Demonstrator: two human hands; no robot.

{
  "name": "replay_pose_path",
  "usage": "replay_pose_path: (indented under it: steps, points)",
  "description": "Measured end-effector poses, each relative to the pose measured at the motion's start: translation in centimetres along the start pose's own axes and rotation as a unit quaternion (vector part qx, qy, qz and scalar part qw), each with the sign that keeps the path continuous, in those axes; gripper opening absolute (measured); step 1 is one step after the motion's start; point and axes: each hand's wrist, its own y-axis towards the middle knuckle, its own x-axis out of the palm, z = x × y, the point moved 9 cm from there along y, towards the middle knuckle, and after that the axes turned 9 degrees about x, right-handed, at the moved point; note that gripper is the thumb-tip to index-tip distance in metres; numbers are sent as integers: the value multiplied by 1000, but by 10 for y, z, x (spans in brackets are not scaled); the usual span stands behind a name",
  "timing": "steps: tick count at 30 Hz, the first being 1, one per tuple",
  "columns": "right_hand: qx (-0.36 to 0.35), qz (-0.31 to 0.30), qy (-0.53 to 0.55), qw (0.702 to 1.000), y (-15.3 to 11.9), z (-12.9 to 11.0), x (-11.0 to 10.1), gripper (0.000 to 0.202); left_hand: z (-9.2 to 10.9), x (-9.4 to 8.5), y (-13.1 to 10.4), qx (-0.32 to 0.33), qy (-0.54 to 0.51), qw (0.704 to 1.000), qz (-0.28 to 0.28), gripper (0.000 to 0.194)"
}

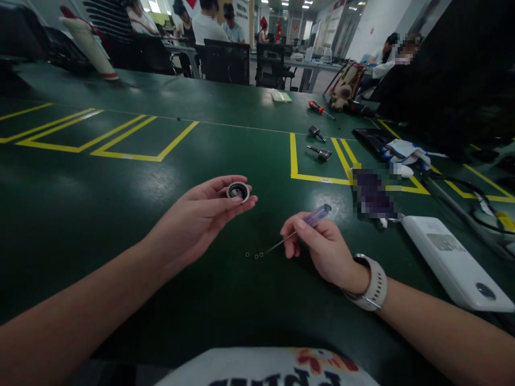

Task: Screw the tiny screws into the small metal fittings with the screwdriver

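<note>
Three small rings are seen lying on the green surface, left of the right hand and just beside the tip of one screwdriver; its purple handle is pinched between that hand's thumb and fingers, the shaft slanted down leftward. One round metal part is gripped between the thumb and fingers of the left hand, its hollow side in view, the forearm extended from near left. Far right, two metal pieces and, beyond, one red-handled screwdriver are laid.
</note>
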Motion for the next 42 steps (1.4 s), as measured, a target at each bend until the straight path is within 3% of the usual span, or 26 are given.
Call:
replay_pose_path:
  steps: [5, 16, 25, 30, 35, 42]
  points:
    - [-10, 19, -109, 994, -2, -5, 3, 26, -7, -1, 3, -23, 37, 999, -13, 24]
    - [-49, 5, -183, 982, -4, -15, 10, 28, -12, -2, 7, -32, 35, 999, -16, 26]
    - [-208, -35, -351, 913, -25, -39, 35, 10, -20, -1, 7, -38, 75, 996, -41, 27]
    - [-255, -21, -364, 896, -31, -41, 36, 6, -22, 1, 5, -56, 61, 996, -46, 28]
    - [-372, 31, -368, 852, -47, -57, 36, 9, -26, 5, 0, -74, 56, 994, -63, 28]
    - [-359, 40, -405, 840, -43, -54, 38, 16, -30, 12, -6, -61, 65, 991, -99, 24]
